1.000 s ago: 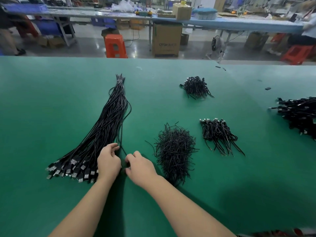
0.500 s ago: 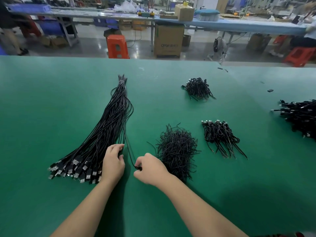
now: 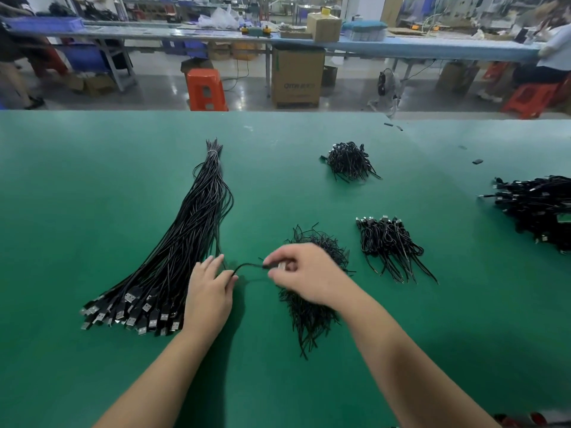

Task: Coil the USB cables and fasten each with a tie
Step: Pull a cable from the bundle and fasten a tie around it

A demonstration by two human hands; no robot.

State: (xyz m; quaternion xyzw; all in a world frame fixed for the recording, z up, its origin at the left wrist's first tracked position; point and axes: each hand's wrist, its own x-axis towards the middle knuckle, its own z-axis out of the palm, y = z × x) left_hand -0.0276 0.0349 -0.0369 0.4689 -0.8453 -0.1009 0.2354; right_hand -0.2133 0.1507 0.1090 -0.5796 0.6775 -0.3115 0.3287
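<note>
A long bundle of black USB cables [image 3: 188,242] lies on the green table [image 3: 92,180], plugs fanned out at the near left. My right hand [image 3: 302,273] pinches the plug end of one black cable [image 3: 247,266] above the table. My left hand [image 3: 208,293] rests at the bundle's right edge with that cable running under its fingers. A heap of black wire ties [image 3: 309,307] lies partly under my right hand. A small pile of coiled, tied cables [image 3: 389,245] sits to the right.
Another tied pile [image 3: 350,162] lies farther back and a larger heap of cables [image 3: 537,208] at the right edge. Small black scraps [image 3: 477,161] dot the far right. Beyond the table stand an orange stool [image 3: 205,89], a cardboard box [image 3: 296,75] and a bench with seated people.
My right hand has lifted and moved right, drawing one cable's plug end out of the bundle. My left hand stays at the bundle's edge.
</note>
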